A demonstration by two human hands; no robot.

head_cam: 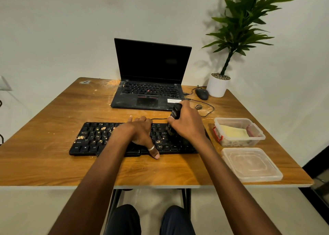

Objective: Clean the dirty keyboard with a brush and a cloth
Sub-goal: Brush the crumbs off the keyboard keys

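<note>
A black keyboard (92, 138) lies on the wooden table (53, 110), with pale crumbs scattered over its left and middle keys. My left hand (140, 133) rests flat across the keyboard's middle, fingers at the far edge and the ringed thumb at the near edge. My right hand (187, 122) grips a black brush (175, 112) upright, its bristles down on the keys at the right part of the keyboard. A yellow cloth (233, 132) lies folded in a clear plastic box (258, 137) to the right.
An open black laptop (151, 85) stands behind the keyboard. A black mouse (201, 94) with its cable and a white potted plant (218, 85) sit at the back right. The box's clear lid (251, 163) lies near the table's front right edge.
</note>
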